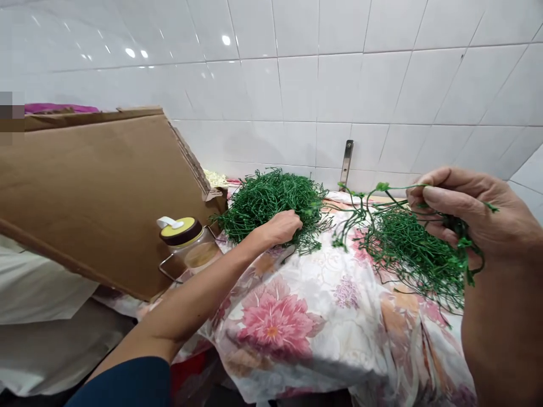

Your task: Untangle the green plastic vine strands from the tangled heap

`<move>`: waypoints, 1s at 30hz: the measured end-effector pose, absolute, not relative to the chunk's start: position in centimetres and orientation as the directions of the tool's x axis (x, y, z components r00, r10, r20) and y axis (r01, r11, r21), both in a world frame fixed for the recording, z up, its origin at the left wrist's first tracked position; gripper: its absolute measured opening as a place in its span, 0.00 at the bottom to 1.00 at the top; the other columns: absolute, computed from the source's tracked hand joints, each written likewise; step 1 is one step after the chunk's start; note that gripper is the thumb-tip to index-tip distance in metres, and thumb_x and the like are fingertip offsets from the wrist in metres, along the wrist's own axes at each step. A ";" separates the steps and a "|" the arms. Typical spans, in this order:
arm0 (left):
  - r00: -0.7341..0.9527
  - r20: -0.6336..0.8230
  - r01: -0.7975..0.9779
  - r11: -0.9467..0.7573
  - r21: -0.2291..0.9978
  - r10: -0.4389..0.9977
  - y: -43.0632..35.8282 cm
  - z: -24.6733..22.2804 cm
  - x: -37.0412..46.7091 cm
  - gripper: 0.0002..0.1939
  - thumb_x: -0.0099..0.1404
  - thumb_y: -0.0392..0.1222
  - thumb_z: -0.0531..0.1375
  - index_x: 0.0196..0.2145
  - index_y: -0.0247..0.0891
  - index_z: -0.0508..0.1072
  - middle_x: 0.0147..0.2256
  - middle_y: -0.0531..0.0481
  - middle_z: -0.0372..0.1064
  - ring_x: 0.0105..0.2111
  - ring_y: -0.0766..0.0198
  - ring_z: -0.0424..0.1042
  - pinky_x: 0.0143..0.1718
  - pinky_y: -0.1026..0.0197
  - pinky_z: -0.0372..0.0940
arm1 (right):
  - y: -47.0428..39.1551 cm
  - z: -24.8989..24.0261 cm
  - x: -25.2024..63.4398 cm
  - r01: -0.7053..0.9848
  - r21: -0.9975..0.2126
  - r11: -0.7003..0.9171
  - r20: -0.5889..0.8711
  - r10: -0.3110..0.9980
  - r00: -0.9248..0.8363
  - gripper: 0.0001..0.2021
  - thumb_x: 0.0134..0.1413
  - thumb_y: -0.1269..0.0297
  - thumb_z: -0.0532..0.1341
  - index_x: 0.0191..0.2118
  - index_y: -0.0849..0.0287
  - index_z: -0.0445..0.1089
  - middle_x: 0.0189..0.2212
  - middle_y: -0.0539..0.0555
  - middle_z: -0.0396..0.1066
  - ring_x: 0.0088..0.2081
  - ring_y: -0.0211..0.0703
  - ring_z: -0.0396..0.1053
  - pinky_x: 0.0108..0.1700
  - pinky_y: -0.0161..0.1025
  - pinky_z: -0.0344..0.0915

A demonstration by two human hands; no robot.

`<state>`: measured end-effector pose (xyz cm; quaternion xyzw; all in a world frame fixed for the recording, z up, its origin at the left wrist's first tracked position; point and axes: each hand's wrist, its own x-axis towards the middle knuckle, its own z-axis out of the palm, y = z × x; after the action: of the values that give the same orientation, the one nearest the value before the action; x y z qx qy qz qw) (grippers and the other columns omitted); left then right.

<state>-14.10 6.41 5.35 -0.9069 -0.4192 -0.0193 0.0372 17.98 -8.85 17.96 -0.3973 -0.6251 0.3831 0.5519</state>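
Observation:
A large heap of thin green plastic stems (267, 198) lies on the flowered cloth (339, 339) by the wall. My left hand (283, 227) reaches to its front right edge with the fingers closed; what they pinch is hidden among the stems. Raised at the right, my right hand (479, 209) grips a few green plastic stems (360, 209) with small leafy tips between thumb and fingers. Their ends stretch out leftward, and more stem hangs beside the palm. Below and behind that hand lies a smaller heap of green stems (418, 243), partly covered by it.
A large cardboard box (93, 198) leans at the left. Beside my left forearm stands a clear jar (197, 254) with a yellow and brown lid and a wire handle. A metal bracket (347, 164) stands against the white tiled wall (292, 90). Pale cloth hangs at the lower left.

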 end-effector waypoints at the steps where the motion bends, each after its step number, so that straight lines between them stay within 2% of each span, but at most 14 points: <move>1: 0.636 0.026 0.771 -0.636 -0.031 0.771 6.1 5.6 -14.1 0.18 0.49 0.24 0.59 0.33 0.38 0.82 0.37 0.41 0.80 0.45 0.53 0.76 0.47 0.60 0.68 | -8.9 17.9 18.0 0.075 -0.920 0.385 0.379 0.922 -0.084 0.07 0.53 0.59 0.70 0.33 0.57 0.78 0.30 0.53 0.72 0.21 0.31 0.60 0.14 0.29 0.53; 4: 0.689 0.017 0.712 -0.680 0.175 0.725 5.0 7.3 -13.9 0.25 0.48 0.23 0.58 0.41 0.41 0.82 0.46 0.43 0.79 0.49 0.55 0.76 0.51 0.60 0.68 | -8.9 17.6 18.3 0.105 -0.932 0.347 0.331 0.933 -0.143 0.09 0.52 0.58 0.71 0.34 0.58 0.77 0.30 0.54 0.72 0.21 0.31 0.59 0.15 0.30 0.54; 6: 0.717 0.180 0.604 -0.729 0.321 0.674 4.2 8.9 -13.3 0.28 0.53 0.24 0.55 0.47 0.42 0.81 0.54 0.45 0.75 0.54 0.58 0.73 0.57 0.59 0.65 | -8.7 17.5 18.4 0.139 -0.937 0.322 0.294 0.937 -0.186 0.11 0.52 0.56 0.72 0.35 0.58 0.77 0.29 0.54 0.72 0.21 0.31 0.58 0.16 0.30 0.54; 7: 0.675 0.305 0.559 -0.736 0.383 0.672 3.9 9.7 -12.8 0.26 0.56 0.25 0.54 0.48 0.41 0.80 0.56 0.44 0.74 0.56 0.59 0.72 0.58 0.58 0.64 | -8.6 17.4 18.4 0.155 -0.937 0.312 0.278 0.938 -0.205 0.12 0.52 0.55 0.72 0.35 0.58 0.77 0.29 0.53 0.72 0.21 0.31 0.58 0.16 0.31 0.53; 9: 0.525 0.499 0.481 -0.724 0.494 0.689 3.1 11.1 -11.4 0.19 0.63 0.31 0.56 0.48 0.39 0.80 0.53 0.42 0.75 0.53 0.58 0.73 0.57 0.54 0.65 | -8.5 17.2 18.4 0.171 -0.940 0.297 0.255 0.939 -0.231 0.12 0.53 0.54 0.71 0.36 0.58 0.77 0.28 0.53 0.71 0.20 0.31 0.57 0.16 0.31 0.52; 11: 0.522 0.457 0.333 -0.665 0.668 0.720 2.5 11.8 -9.7 0.16 0.66 0.41 0.60 0.49 0.37 0.80 0.49 0.41 0.77 0.49 0.57 0.75 0.53 0.54 0.68 | -8.2 16.9 18.2 0.165 -0.943 0.288 0.244 0.939 -0.242 0.13 0.55 0.54 0.70 0.37 0.58 0.77 0.27 0.52 0.71 0.20 0.30 0.57 0.17 0.31 0.52; 13: 0.671 0.311 0.139 -0.526 0.839 0.673 2.1 11.8 -7.9 0.17 0.66 0.47 0.63 0.48 0.37 0.80 0.49 0.39 0.78 0.49 0.56 0.76 0.52 0.54 0.69 | -7.6 16.6 18.0 0.135 -0.945 0.297 0.261 0.937 -0.232 0.13 0.55 0.53 0.70 0.38 0.58 0.77 0.29 0.52 0.71 0.21 0.31 0.58 0.18 0.31 0.54; 15: 0.723 0.273 -0.047 -0.349 0.936 0.634 1.9 11.4 -6.3 0.20 0.65 0.54 0.64 0.46 0.35 0.80 0.46 0.36 0.78 0.48 0.54 0.77 0.51 0.53 0.69 | -6.8 16.1 17.8 0.105 -0.940 0.323 0.300 0.935 -0.191 0.13 0.54 0.53 0.70 0.37 0.58 0.77 0.31 0.53 0.72 0.23 0.32 0.59 0.20 0.31 0.56; 18: 0.735 0.225 -0.176 -0.141 0.974 0.640 2.0 10.9 -4.8 0.29 0.66 0.62 0.61 0.45 0.30 0.78 0.39 0.33 0.79 0.41 0.52 0.79 0.46 0.52 0.71 | -5.0 15.1 17.7 0.108 -0.935 0.338 0.328 0.939 -0.105 0.15 0.52 0.52 0.71 0.37 0.58 0.77 0.29 0.52 0.71 0.24 0.32 0.58 0.21 0.31 0.55; 20: 0.745 0.196 -0.156 -0.119 0.980 0.638 2.2 11.1 -4.3 0.33 0.67 0.65 0.58 0.50 0.29 0.76 0.35 0.35 0.78 0.33 0.56 0.79 0.38 0.55 0.71 | -3.8 14.3 17.7 0.128 -0.939 0.321 0.315 0.947 -0.065 0.16 0.52 0.51 0.71 0.38 0.59 0.77 0.27 0.50 0.69 0.23 0.32 0.57 0.21 0.31 0.54; 23: 0.760 0.150 -0.039 -0.187 0.982 0.632 2.6 11.4 -4.4 0.32 0.66 0.60 0.61 0.56 0.30 0.72 0.30 0.43 0.76 0.25 0.64 0.73 0.29 0.61 0.66 | -2.7 12.9 17.8 0.154 -0.942 0.298 0.292 0.954 -0.063 0.17 0.51 0.50 0.71 0.39 0.60 0.77 0.26 0.49 0.68 0.24 0.33 0.57 0.23 0.32 0.57; 26: 0.731 0.113 0.117 -0.287 0.951 0.673 2.9 11.1 -4.9 0.31 0.62 0.53 0.66 0.57 0.32 0.71 0.25 0.51 0.71 0.21 0.69 0.66 0.24 0.64 0.61 | -2.8 11.4 17.7 0.184 -0.940 0.287 0.268 0.956 -0.121 0.18 0.51 0.50 0.71 0.39 0.60 0.76 0.32 0.52 0.71 0.28 0.35 0.62 0.28 0.34 0.64; 28: 0.671 0.148 0.250 -0.409 0.878 0.727 3.1 10.7 -5.0 0.31 0.61 0.51 0.68 0.57 0.33 0.71 0.24 0.53 0.69 0.20 0.69 0.63 0.24 0.64 0.58 | -3.3 10.4 17.8 0.209 -0.940 0.269 0.236 0.957 -0.167 0.17 0.52 0.50 0.70 0.39 0.60 0.76 0.37 0.55 0.73 0.33 0.38 0.66 0.33 0.35 0.68; 30: 0.586 0.255 0.407 -0.552 0.728 0.769 3.0 10.4 -5.1 0.27 0.60 0.47 0.67 0.55 0.35 0.73 0.25 0.52 0.70 0.23 0.66 0.65 0.27 0.62 0.60 | -3.9 9.5 18.1 0.230 -0.945 0.232 0.183 0.960 -0.214 0.17 0.53 0.51 0.70 0.42 0.59 0.76 0.38 0.55 0.74 0.36 0.40 0.69 0.38 0.38 0.70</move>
<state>-5.07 2.98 10.36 -0.8329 -0.3531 -0.2867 -0.3154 18.10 -3.94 9.48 -0.4540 -0.6549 0.4220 0.4324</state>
